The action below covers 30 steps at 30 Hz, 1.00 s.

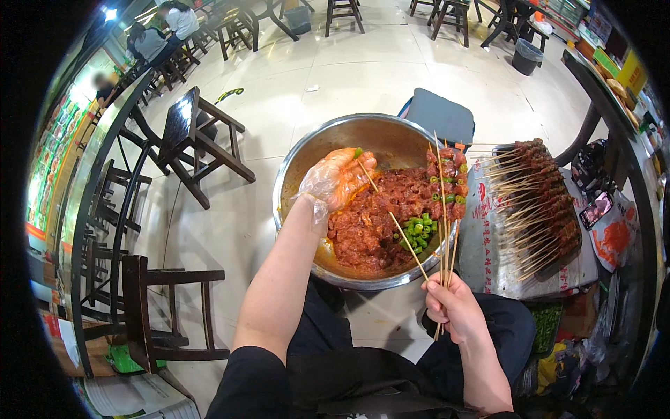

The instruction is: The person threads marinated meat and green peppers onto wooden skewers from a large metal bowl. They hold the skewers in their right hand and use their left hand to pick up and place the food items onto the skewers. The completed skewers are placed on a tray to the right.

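Note:
My left hand [340, 177], in a clear plastic glove, is over the left side of a large steel basin [361, 123]. Its fingers hold a piece of green pepper [358, 152] near the tip of a bamboo skewer. Red marinated meat [366, 222] fills much of the basin, with chopped green peppers [419, 233] on its right side. My bare right hand [451, 308] grips the lower ends of several bamboo skewers [444, 262]. Some of these carry meat and green pepper [447, 183] above the basin's right rim; one bare skewer slants towards my left hand.
Right of the basin, many loaded skewers [549, 209] lie in a tray on a printed white box [479, 251]. A phone [595, 210] lies beyond them. A grey-topped stool [439, 112] stands behind the basin, wooden stools [180, 123] at left. People sit at the far left.

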{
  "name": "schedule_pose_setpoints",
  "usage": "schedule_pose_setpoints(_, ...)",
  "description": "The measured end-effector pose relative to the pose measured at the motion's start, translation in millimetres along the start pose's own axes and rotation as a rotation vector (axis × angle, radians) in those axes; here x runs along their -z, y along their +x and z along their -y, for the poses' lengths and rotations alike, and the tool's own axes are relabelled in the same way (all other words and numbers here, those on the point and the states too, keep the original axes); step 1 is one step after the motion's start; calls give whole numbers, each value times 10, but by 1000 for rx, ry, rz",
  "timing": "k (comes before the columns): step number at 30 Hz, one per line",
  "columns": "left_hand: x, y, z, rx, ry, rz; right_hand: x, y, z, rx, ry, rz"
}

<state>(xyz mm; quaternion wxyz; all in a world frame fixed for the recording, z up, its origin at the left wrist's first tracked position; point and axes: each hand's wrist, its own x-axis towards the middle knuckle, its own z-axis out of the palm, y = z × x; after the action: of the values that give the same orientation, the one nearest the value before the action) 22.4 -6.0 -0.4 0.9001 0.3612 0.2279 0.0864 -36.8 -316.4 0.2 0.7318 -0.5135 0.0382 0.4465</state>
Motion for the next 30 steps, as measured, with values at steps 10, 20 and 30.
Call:
schedule_pose_setpoints(10,8,21,0,-29,-45,-1,12,26,-20,1,10,-1)
schedule_pose_setpoints(20,64,56,-6,-42,-52,3,-53,31,-39,14,2,0)
schedule_pose_setpoints(30,295,170,-9,74,-230,162,-113,61,-22,-39,-7,55)
